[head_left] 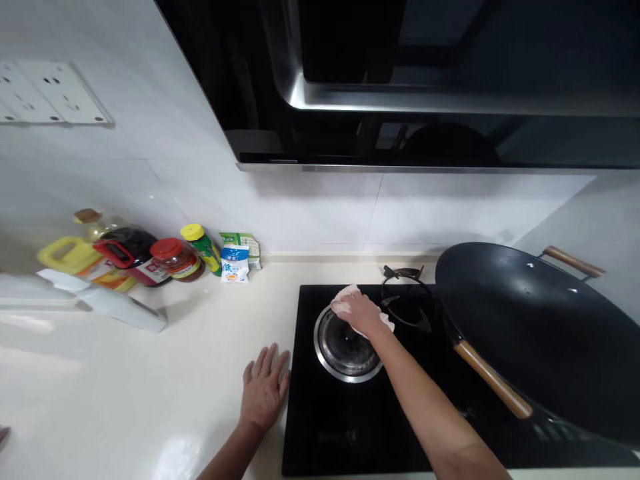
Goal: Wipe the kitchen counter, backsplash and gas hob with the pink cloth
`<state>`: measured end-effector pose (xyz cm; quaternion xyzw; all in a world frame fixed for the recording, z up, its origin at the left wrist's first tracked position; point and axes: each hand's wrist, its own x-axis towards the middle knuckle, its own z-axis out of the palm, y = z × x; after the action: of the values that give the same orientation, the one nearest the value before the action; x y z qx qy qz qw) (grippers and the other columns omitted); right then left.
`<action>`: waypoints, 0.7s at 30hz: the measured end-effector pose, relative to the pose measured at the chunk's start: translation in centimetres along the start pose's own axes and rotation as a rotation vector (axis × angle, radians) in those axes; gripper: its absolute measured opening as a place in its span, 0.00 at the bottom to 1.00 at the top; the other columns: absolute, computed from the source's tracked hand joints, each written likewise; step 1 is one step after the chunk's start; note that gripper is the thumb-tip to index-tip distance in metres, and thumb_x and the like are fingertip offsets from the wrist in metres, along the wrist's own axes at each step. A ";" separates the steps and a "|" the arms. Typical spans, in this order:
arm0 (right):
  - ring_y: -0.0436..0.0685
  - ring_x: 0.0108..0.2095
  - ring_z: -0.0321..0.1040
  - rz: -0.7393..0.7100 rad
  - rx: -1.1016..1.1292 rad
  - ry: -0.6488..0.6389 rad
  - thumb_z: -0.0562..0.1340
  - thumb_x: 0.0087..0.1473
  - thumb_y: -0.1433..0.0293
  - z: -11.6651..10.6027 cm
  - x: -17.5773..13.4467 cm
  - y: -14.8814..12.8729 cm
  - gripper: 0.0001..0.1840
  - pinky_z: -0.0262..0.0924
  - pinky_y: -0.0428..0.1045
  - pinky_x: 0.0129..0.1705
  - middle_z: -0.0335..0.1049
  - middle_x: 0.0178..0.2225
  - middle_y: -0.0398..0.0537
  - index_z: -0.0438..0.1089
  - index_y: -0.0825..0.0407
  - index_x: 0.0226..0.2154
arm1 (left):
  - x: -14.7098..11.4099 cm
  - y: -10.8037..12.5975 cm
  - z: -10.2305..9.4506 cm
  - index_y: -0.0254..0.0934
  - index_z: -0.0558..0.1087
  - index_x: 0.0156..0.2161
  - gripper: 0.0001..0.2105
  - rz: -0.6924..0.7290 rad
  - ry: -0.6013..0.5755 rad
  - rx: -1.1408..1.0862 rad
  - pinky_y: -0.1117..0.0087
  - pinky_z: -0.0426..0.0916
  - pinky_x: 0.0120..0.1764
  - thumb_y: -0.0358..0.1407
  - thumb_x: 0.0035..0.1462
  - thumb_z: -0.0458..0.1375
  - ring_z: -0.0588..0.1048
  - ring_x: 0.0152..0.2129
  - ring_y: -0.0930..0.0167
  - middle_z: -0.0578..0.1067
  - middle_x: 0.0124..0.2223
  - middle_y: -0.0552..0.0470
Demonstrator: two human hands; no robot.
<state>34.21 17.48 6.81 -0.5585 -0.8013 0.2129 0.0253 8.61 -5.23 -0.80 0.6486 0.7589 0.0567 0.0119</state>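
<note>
My right hand (361, 312) is closed on a pale pinkish cloth (344, 298), pressed to the far edge of the round burner (345, 343). Parts of the cloth stick out on both sides of the hand. The burner has a shiny metal ring and a dark, stained middle; my hand and forearm cover its upper right side. My left hand (264, 390) lies flat on the pale countertop with fingers spread, just left of the black glass cooktop (320, 420). It holds nothing.
A large black wok (530, 320) with wooden handles covers the cooktop's right side. Behind the burner lies a black pot support (413, 300). A white spray bottle (117, 303), a red-lidded jar (177, 260) and a seasoning packet (235, 265) line the left. The range hood (425, 133) hangs above.
</note>
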 end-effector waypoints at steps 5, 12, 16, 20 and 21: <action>0.61 0.57 0.68 0.130 0.042 0.067 0.53 0.67 0.58 -0.1 -1.8 2.2 0.26 0.57 0.55 0.60 0.69 0.62 0.52 0.65 0.44 0.64 | 0.1 0.1 0.1 0.49 0.69 0.66 0.23 -0.006 -0.013 -0.006 0.44 0.54 0.68 0.41 0.69 0.49 0.59 0.70 0.56 0.63 0.73 0.46; 0.62 0.59 0.69 0.341 0.120 0.125 0.49 0.68 0.60 0.8 -8.3 3.4 0.28 0.57 0.54 0.60 0.71 0.62 0.58 0.64 0.53 0.64 | 0.2 0.8 -0.8 0.46 0.67 0.68 0.24 -0.010 -0.083 -0.037 0.43 0.52 0.69 0.41 0.70 0.47 0.55 0.72 0.55 0.59 0.74 0.44; 0.64 0.52 0.75 0.448 0.197 0.138 0.48 0.68 0.58 2.1 -11.6 2.2 0.28 0.61 0.54 0.55 0.77 0.51 0.60 0.65 0.54 0.61 | 0.2 1.0 -1.1 0.45 0.65 0.69 0.25 -0.007 -0.113 -0.054 0.42 0.49 0.69 0.41 0.70 0.47 0.53 0.72 0.54 0.58 0.75 0.44; 0.63 0.49 0.76 0.487 0.301 0.159 0.46 0.67 0.57 3.8 -14.0 0.5 0.28 0.63 0.54 0.53 0.78 0.48 0.59 0.65 0.54 0.59 | 0.3 1.1 -0.9 0.46 0.65 0.69 0.25 -0.007 -0.105 -0.068 0.42 0.49 0.69 0.41 0.70 0.47 0.53 0.72 0.54 0.58 0.75 0.44; 0.62 0.49 0.76 0.483 0.333 0.163 0.46 0.67 0.56 4.3 -14.5 -0.1 0.27 0.63 0.54 0.52 0.78 0.47 0.59 0.65 0.53 0.58 | 0.3 1.1 -0.9 0.45 0.65 0.69 0.25 -0.005 -0.102 -0.066 0.42 0.49 0.69 0.41 0.70 0.47 0.53 0.72 0.54 0.58 0.74 0.44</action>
<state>38.36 2.99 5.75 -0.7362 -0.5947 0.2960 0.1292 9.57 -4.83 0.19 0.6482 0.7565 0.0485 0.0719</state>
